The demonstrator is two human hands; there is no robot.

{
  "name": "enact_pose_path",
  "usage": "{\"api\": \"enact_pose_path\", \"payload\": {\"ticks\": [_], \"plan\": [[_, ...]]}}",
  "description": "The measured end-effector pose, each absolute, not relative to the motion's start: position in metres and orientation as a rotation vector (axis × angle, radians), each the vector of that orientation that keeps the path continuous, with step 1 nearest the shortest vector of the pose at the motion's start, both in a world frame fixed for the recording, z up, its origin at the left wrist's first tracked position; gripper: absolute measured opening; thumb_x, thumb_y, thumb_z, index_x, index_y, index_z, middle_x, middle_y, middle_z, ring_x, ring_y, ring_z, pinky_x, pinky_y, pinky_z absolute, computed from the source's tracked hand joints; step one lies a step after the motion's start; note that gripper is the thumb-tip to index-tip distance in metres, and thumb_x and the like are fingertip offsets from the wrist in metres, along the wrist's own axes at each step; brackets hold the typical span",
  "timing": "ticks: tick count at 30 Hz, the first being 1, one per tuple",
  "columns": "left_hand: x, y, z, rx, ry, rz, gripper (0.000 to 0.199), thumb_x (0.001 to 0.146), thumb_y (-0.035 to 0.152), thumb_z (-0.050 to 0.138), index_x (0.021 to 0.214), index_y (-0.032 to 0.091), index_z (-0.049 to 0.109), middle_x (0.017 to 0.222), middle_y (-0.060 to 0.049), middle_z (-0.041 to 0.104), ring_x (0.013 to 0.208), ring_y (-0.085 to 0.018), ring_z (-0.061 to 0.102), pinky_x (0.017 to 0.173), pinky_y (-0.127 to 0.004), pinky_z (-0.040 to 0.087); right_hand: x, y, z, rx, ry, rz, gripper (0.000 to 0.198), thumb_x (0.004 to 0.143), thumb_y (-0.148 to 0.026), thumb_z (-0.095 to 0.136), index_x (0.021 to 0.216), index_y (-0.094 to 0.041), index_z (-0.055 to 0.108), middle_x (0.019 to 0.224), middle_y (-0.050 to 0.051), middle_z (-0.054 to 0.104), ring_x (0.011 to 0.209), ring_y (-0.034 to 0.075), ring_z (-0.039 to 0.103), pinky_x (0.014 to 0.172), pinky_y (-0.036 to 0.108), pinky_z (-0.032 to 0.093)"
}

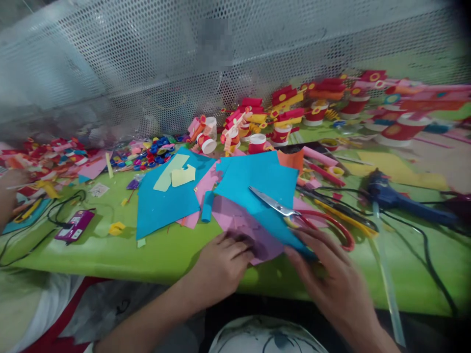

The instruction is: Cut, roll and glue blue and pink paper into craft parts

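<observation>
My left hand [222, 264] rests with curled fingers at the lower edge of a purple paper sheet [270, 245]; what is under the fingertips, if anything, is hidden. A blue paper sheet [241, 179] lies over the purple one, its near corner bent up. Between thumb and fingers, my right hand [331, 274] pinches that blue corner. Scissors [281, 210] with red handles lie across the blue sheet, blades pointing up and left, just beyond my right fingers. To the left, another blue sheet [158, 211] carries pale yellow-green scraps [183, 175]. A small rolled blue paper tube [207, 207] sits between the sheets.
On the right are a blue glue gun [401, 196] with a glue stick and a black cable, plus a yellow cutter [346, 218]. Paper-cup models [281, 135] line the back before a perforated metal screen. At left are bottle caps [154, 153], a purple box [75, 225] and another person's hand [11, 184].
</observation>
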State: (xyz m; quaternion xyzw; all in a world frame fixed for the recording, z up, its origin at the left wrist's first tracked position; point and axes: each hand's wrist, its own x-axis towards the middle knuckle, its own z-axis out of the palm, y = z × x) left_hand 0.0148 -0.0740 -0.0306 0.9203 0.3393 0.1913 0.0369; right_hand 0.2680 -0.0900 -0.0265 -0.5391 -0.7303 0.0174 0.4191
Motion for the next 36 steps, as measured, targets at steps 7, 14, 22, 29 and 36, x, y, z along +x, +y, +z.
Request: {"api": "enact_pose_path", "payload": {"ticks": [7,14,22,29,36], "plan": [[0.000,-0.066,-0.034,2.809,1.049,0.571,0.020,0.102,0.014,0.051,0.099,0.018,0.071,0.100,-0.006,0.078,0.106,-0.025,0.071,0.112,-0.051,0.051,0.296,-0.083,-0.014,-1.680,-2.180,-0.271,0.039,0.104,-0.035,0.052,0.136,-0.017,0.063,0.138,0.019,0.066,0.116,0.038,0.067,0.091,0.052,0.056],[-0.001,-0.068,-0.037,2.713,1.063,0.650,0.019,0.100,0.012,0.052,0.097,0.019,0.070,0.101,-0.005,0.078,0.104,-0.025,0.072,0.114,-0.053,0.051,0.292,-0.066,-0.020,-1.832,-2.301,-0.330,0.029,0.103,-0.026,0.053,0.123,-0.024,0.074,0.107,0.013,0.072,0.097,0.031,0.069,0.075,0.040,0.051],[-0.003,-0.074,-0.031,2.173,1.250,0.901,0.036,0.099,0.026,0.061,0.133,0.022,0.053,0.128,-0.013,0.072,0.120,-0.027,0.071,0.098,-0.045,0.062,0.294,-0.076,-0.020,-1.720,-2.212,-0.227,0.028,0.107,-0.029,0.042,0.103,-0.018,0.067,0.102,0.013,0.066,0.090,0.027,0.066,0.074,0.039,0.052],[0.010,-0.059,-0.003,2.360,1.318,0.658,0.071,0.093,0.017,0.055,0.160,0.036,0.037,0.155,-0.014,0.054,0.108,-0.026,0.074,0.086,-0.041,0.064,0.306,-0.087,-0.017,-1.621,-1.928,0.198,0.021,0.105,-0.039,0.046,0.105,-0.023,0.061,0.105,0.009,0.068,0.090,0.023,0.070,0.074,0.037,0.056],[0.026,-0.048,0.019,2.703,1.180,0.250,0.079,0.085,0.040,0.076,0.159,0.032,0.046,0.163,-0.011,0.051,0.119,-0.039,0.070,0.080,-0.049,0.065,0.321,-0.099,-0.012,-1.815,-1.912,0.054,0.027,0.104,-0.042,0.043,0.104,-0.023,0.062,0.102,0.011,0.067,0.091,0.028,0.069,0.076,0.042,0.053]]}}
